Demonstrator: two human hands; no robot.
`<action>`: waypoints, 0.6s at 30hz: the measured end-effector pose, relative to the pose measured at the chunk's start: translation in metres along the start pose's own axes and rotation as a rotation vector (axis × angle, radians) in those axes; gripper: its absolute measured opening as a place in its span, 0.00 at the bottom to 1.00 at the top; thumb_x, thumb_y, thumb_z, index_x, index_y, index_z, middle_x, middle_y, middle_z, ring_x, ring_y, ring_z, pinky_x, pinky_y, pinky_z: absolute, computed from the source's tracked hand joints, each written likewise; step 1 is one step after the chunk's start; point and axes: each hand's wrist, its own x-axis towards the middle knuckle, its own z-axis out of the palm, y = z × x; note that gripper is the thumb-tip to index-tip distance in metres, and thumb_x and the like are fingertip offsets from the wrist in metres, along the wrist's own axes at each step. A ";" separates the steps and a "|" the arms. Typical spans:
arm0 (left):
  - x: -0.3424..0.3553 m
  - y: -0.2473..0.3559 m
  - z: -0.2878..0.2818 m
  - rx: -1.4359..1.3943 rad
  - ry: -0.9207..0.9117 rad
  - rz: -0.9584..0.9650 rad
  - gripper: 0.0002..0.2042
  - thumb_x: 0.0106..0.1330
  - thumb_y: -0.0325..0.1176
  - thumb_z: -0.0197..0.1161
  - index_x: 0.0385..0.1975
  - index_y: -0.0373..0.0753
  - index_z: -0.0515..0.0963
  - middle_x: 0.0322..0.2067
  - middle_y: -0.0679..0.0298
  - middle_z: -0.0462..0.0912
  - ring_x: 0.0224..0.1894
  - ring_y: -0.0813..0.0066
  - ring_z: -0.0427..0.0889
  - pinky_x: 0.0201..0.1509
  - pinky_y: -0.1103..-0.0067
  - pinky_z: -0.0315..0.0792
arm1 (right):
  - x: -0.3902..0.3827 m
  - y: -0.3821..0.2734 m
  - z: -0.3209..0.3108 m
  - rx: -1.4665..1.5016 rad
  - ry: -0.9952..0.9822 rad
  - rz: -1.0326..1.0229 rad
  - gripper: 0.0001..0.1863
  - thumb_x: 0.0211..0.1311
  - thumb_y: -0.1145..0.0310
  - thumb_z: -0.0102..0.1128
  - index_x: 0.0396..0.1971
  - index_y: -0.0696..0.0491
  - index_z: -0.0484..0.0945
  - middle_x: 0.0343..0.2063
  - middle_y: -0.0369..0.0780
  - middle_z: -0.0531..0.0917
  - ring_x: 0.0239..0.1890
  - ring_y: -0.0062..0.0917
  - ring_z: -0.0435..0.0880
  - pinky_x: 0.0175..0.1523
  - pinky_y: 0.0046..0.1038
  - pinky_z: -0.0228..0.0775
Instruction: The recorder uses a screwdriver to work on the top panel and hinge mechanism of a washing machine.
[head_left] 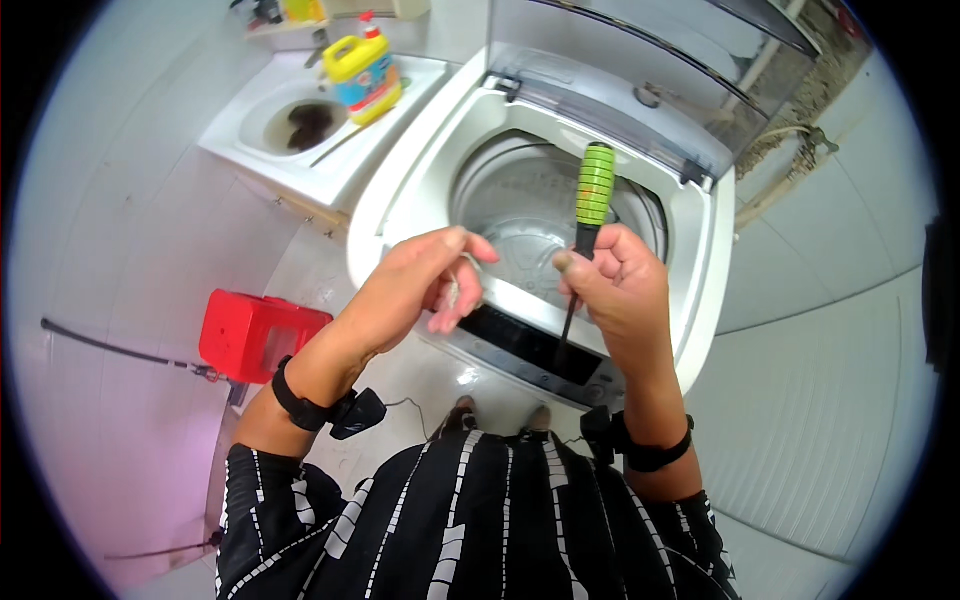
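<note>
My right hand (622, 285) grips a screwdriver (595, 185) low down, near where the handle meets the shaft. Its green and black ribbed handle points up and away, and the dark shaft runs down past my fingers over the control panel (525, 345). My left hand (435, 280) hovers above the front left rim, fingers loosely curled and thumb near the index finger. A small pale bit shows among those fingers, too small to name. Both hands are over a white top-loading washing machine (405, 190) with its lid (620, 75) raised and its metal drum (520, 200) visible.
Left of the machine is a white sink (225, 125) with something dark in its basin. A yellow jug (360, 75) with a red cap stands on its edge, beside a thin stick (345, 138). A red stool-like plastic item (235, 330) and a hose (115, 345) are by the left wall.
</note>
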 end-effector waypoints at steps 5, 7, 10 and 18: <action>-0.038 -0.003 -0.019 -0.008 0.137 0.059 0.22 0.73 0.46 0.36 0.43 0.32 0.71 0.16 0.67 0.70 0.14 0.83 0.66 0.16 0.86 0.60 | 0.004 0.024 0.032 -0.179 -0.207 -0.018 0.11 0.52 0.70 0.66 0.31 0.58 0.74 0.19 0.32 0.77 0.21 0.09 0.71 0.25 0.15 0.63; -0.047 -0.010 -0.017 0.086 0.270 0.097 0.22 0.71 0.49 0.40 0.45 0.35 0.71 0.16 0.68 0.70 0.15 0.83 0.65 0.18 0.87 0.60 | -0.003 0.033 0.039 -0.319 -0.289 -0.059 0.14 0.50 0.66 0.69 0.33 0.57 0.77 0.18 0.33 0.77 0.21 0.12 0.73 0.26 0.17 0.66; -0.077 -0.021 -0.017 0.020 0.377 0.129 0.22 0.68 0.50 0.47 0.46 0.35 0.71 0.17 0.68 0.68 0.15 0.83 0.64 0.18 0.87 0.59 | -0.018 0.051 0.049 -0.510 -0.420 -0.241 0.15 0.46 0.63 0.70 0.34 0.52 0.79 0.18 0.37 0.78 0.19 0.23 0.76 0.27 0.24 0.69; -0.113 -0.039 0.000 0.120 0.451 0.055 0.14 0.65 0.40 0.53 0.37 0.34 0.76 0.16 0.69 0.69 0.15 0.84 0.67 0.17 0.87 0.60 | -0.035 0.059 0.037 -0.627 -0.589 -0.406 0.16 0.46 0.57 0.69 0.32 0.50 0.80 0.21 0.39 0.81 0.24 0.33 0.81 0.30 0.29 0.72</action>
